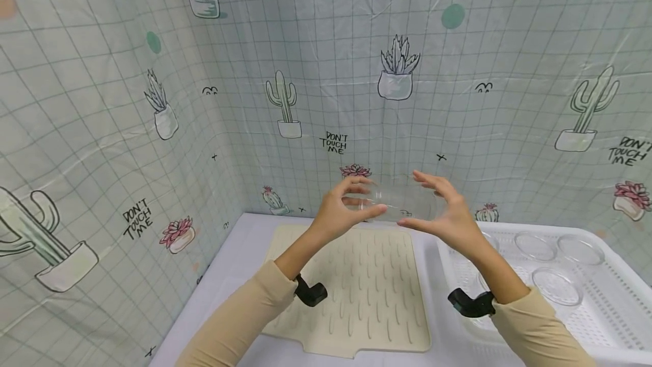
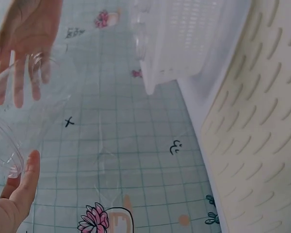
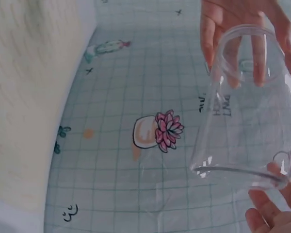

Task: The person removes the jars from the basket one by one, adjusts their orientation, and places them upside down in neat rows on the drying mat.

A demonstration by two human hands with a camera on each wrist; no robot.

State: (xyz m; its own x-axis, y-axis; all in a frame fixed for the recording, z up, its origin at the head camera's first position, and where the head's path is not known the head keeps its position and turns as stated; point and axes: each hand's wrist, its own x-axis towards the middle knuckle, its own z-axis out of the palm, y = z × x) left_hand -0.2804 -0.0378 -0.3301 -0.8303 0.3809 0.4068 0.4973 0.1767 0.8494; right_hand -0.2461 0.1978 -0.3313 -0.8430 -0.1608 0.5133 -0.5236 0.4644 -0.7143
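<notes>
A clear, see-through cup (image 1: pixel 392 203) is held up on its side between both hands, above the far edge of the cream mat. My left hand (image 1: pixel 342 204) grips one end of it, thumb below and fingers curved over the far side. At the other end my right hand (image 1: pixel 450 214) spans the cup, thumb low and fingers above. In the right wrist view the cup (image 3: pixel 247 121) tapers toward the left hand, and right fingertips (image 3: pixel 262 206) are at its wider rim. The left wrist view shows a rounded rim (image 2: pixel 12 145) beside the left fingers.
A cream ridged drying mat (image 1: pixel 367 321) lies on the white table (image 1: pixel 229 248). To the right, a white perforated basket (image 1: pixel 606 321) holds several clear round-rimmed cups (image 1: pixel 557 286). Behind and to the left hangs a gridded cactus-print curtain (image 1: pixel 326 61).
</notes>
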